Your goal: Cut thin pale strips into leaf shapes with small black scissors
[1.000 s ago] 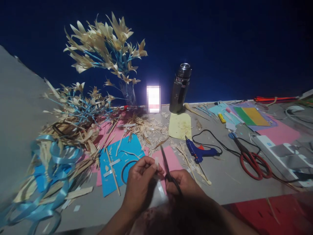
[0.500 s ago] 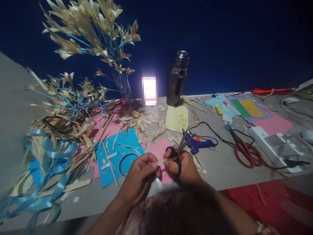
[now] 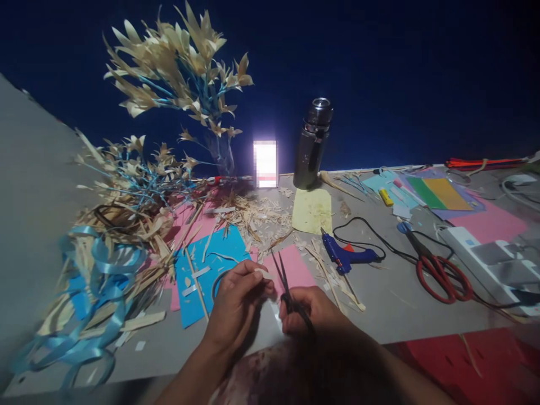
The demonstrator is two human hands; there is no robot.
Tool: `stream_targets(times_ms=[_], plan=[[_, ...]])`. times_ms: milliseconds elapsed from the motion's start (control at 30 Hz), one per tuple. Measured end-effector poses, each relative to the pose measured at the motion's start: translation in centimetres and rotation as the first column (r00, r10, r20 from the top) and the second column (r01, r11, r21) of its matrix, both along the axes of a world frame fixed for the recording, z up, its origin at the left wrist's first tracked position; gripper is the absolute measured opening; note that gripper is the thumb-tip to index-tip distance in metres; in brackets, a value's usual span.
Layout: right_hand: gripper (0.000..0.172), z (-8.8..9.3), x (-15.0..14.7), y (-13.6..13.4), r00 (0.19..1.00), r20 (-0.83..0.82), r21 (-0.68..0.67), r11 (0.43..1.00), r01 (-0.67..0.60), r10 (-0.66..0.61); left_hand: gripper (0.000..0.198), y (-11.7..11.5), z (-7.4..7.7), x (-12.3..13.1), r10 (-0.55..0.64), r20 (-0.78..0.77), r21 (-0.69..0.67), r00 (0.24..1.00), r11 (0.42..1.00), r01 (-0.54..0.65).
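Observation:
Between the thumb and fingers of my left hand (image 3: 238, 292) I pinch a small pale strip (image 3: 264, 274), thin like husk or paper; its exact material I cannot make out. My right hand (image 3: 310, 309) is closed round the handles of black-handled scissors (image 3: 283, 277). Their blades point up and away from me, slightly apart, just right of the strip and not touching it. Under the hands lie a pink sheet (image 3: 297, 270) and a blue sheet (image 3: 189, 309) with white bits and a thin stick on it. A dark ring (image 3: 216, 284) is partly hidden behind my left hand.
A blue glue gun (image 3: 348, 253) and red-handled scissors (image 3: 441, 281) lie to the right, near a white power strip (image 3: 468, 247). A flask (image 3: 312, 146) stands at the back. Husk flowers (image 3: 169, 73) and curled blue ribbon (image 3: 90, 306) fill the left.
Both hands held the strip before; now my right hand has let it go and come lower. The scissors have swung from pointing up-right to up-left, beside the strip. The view has shifted slightly.

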State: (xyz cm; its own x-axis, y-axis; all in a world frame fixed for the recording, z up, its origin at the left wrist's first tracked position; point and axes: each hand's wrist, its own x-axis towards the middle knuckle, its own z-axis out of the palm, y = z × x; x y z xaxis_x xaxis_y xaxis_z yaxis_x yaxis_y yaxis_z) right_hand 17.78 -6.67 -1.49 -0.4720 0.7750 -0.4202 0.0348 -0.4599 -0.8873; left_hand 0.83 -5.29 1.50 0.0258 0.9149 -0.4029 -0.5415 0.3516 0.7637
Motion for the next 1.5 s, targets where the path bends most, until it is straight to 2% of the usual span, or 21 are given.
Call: stream_targets(times_ms=[100, 200, 367, 533, 667, 800, 900, 1033, 1200, 1300, 1400, 1500], plan=[[0.007, -0.1, 0.1, -0.5, 0.999, 0.021, -0.017, 0.999, -0.049, 0.050, 0.013, 0.1, 0.1, -0.1, -0.013, -0.023, 0.015, 1.000, 1.000, 0.013], [0.012, -0.1, 0.1, -0.7, 0.998, 0.001, -0.045, 0.997, -0.068, 0.068, 0.014, 0.1, 0.2, 0.1, -0.027, -0.028, 0.012, 0.999, 1.000, 0.027], [0.019, -0.2, 0.0, -0.8, 0.998, -0.004, -0.113, 0.992, -0.057, 0.057, 0.015, 0.1, 0.6, 0.3, -0.004, -0.041, 0.001, 0.999, 1.000, 0.004], [0.030, -0.8, 0.0, -0.7, 0.999, 0.018, -0.122, 0.992, -0.029, 0.032, 0.015, 0.0, 0.8, 0.2, -0.010, -0.096, 0.028, 0.995, 1.000, 0.013], [0.019, -0.4, -0.1, 0.1, 0.994, -0.026, -0.027, 0.995, 0.101, -0.102, 0.013, -0.2, 0.1, -0.1, -0.053, -0.180, 0.077, 0.982, 0.995, 0.068], [0.030, 0.6, -0.3, 1.1, 0.954, -0.073, 0.044, 0.955, 0.294, -0.290, 0.016, -0.4, -0.5, -0.2, -0.115, -0.239, 0.108, 0.964, 0.984, 0.144], [0.029, 1.0, -0.6, 1.5, 0.946, -0.105, 0.104, 0.943, 0.316, -0.305, 0.017, -0.5, -0.6, 0.1, -0.138, -0.270, 0.126, 0.953, 0.976, 0.177], [0.025, 1.1, -1.2, 1.8, 0.922, -0.117, 0.189, 0.903, 0.386, -0.370, 0.018, -0.8, -0.7, 1.0, -0.126, -0.147, 0.073, 0.981, 0.988, 0.138], [0.027, 0.6, -1.5, 1.8, 0.900, -0.103, 0.208, 0.876, 0.436, -0.423, 0.019, -0.9, -0.7, 2.1, -0.063, -0.044, 0.030, 0.997, 0.997, 0.064], [0.027, 0.5, -0.9, 1.7, 0.923, -0.100, 0.158, 0.910, 0.384, -0.372, 0.018, -0.7, -0.5, 2.0, -0.061, -0.060, 0.039, 0.996, 0.997, 0.063], [0.017, 1.2, 0.1, 1.5, 0.984, -0.041, 0.104, 0.979, 0.178, -0.174, 0.020, -0.5, -0.4, 1.5, -0.066, -0.124, 0.073, 0.990, 0.994, 0.075], [0.010, 1.8, 1.0, 1.1, 0.999, 0.050, 0.028, 1.000, -0.005, 0.003, 0.020, -0.5, -0.3, 1.0, -0.078, -0.188, 0.079, 0.979, 0.992, 0.094]])
